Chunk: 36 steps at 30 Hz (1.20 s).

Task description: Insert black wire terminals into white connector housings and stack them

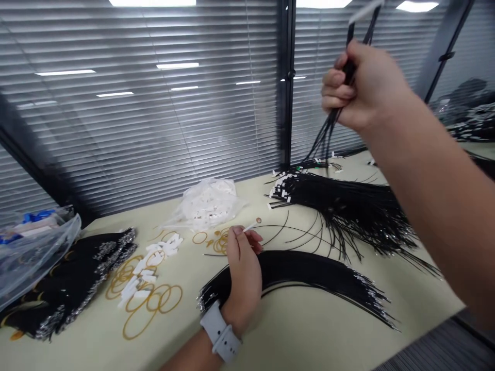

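Observation:
My right hand (359, 85) is raised at the upper right, its fingers wrapped round a few black wires (327, 136). Those wires loop up to a blurred white piece (365, 11) above the fist and hang down below it. Low in the middle, my left hand (245, 263) is closed in a pinch on a thin white stick (251, 225). A small coppery round piece (259, 220) shows at the stick's tip; whether they are joined I cannot tell. Beneath this hand lies a curved bundle of black wires (305, 268) with silvery ends.
A larger pile of black wires (340, 206) with white connectors lies to the right. Yellow rubber bands (154, 299) and white pieces (145, 268) are spread on the left. Behind them sit a clear bag (209, 203) and, far left, banded black bundles (81, 263). Blinds (154, 129) back the table.

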Tool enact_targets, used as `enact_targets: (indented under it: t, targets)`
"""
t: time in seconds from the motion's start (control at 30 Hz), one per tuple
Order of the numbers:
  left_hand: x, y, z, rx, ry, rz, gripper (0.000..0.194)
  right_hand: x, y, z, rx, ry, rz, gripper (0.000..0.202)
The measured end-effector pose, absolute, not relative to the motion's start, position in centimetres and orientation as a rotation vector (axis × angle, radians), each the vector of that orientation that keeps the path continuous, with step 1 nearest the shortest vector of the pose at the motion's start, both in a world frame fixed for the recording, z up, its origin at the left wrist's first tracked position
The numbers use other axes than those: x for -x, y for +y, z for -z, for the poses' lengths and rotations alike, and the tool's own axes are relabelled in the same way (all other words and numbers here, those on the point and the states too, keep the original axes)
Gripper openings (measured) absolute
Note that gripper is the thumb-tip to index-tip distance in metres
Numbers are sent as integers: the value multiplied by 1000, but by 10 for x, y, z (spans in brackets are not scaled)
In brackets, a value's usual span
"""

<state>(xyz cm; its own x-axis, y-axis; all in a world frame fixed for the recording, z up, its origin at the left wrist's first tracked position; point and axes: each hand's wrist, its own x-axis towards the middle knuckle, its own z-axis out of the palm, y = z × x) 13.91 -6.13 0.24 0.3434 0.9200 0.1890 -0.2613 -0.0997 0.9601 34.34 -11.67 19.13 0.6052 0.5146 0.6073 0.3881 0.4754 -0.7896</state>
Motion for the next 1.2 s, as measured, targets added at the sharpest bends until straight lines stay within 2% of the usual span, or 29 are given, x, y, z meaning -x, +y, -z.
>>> enact_targets:
  t: [0.17, 0.37, 0.47, 0.6, 0.87, 1.2]
  targets:
    - [-133, -57, -24, -1292, 634, -1101, 28, -399, -118, -189, 1592, -1115, 53, 28]
    - [-115, -43, -43, -1335, 620, -1024, 27, -434, -92, -85, 1970, -1310, 84, 29]
    - [-94, -30, -41, -1363, 674, -947, 25, -421, -91, -33, 1991, -1519, 71, 31]
    - [-60, -7, -31, -1382, 783, -870, 22, -388, -92, 3, 1897, -1897, -80, 26]
    - [-12, 26, -18, -1335, 905, -896, 24, -333, -82, 29, 1713, -2122, -310, 25]
    - [7, 22, -21, -1304, 900, -891, 23, -273, -88, 10, 1499, -2191, -537, 20]
